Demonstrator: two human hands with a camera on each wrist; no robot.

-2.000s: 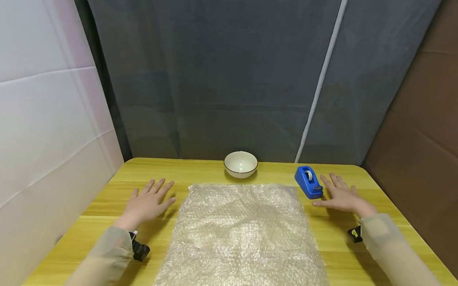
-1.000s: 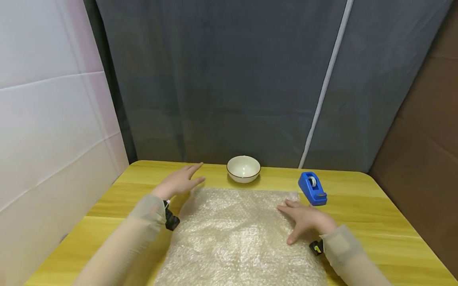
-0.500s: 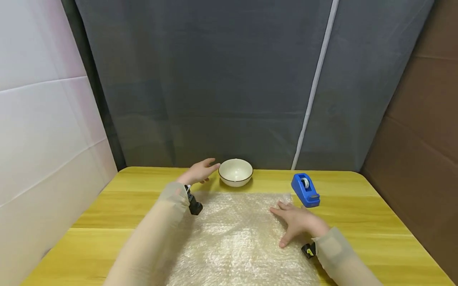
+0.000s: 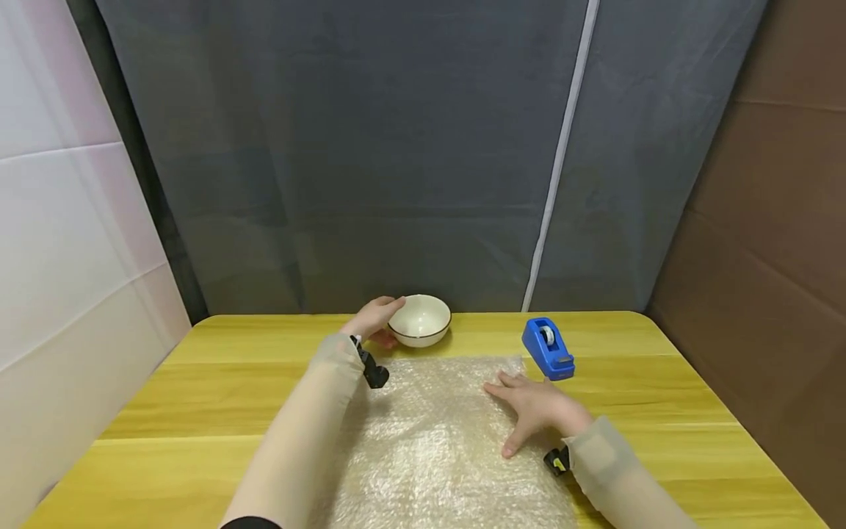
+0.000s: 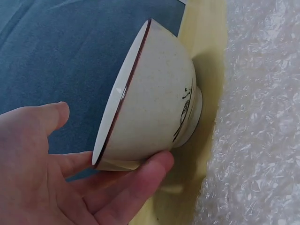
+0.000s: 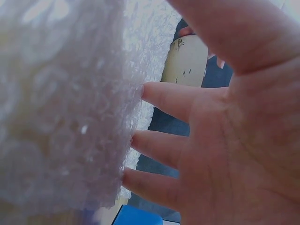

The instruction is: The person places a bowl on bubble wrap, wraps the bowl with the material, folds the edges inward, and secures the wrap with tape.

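Note:
A white bowl (image 4: pixel 420 323) with a dark rim stands upright near the table's back edge. At its left side is my left hand (image 4: pixel 371 320); in the left wrist view the fingers (image 5: pixel 149 180) touch the bowl's outer wall, and the thumb is held apart from the rim. A line drawing marks the bowl's wall near its foot. Flat on the table in front lies a sheet of bubble wrap (image 4: pixel 429 448). My right hand (image 4: pixel 538 406) rests on the sheet's right part with spread fingers, their tips touching it in the right wrist view.
A blue tape dispenser (image 4: pixel 547 350) with a roll of tape stands right of the sheet, just beyond my right hand. The yellow wooden table (image 4: pixel 192 419) ends at a grey curtain (image 4: pixel 370 162). White and brown sheets hang at the sides.
My left hand has moved from the table's left side up to the bowl and now touches it. My right hand has come from beside the tape dispenser onto the bubble wrap.

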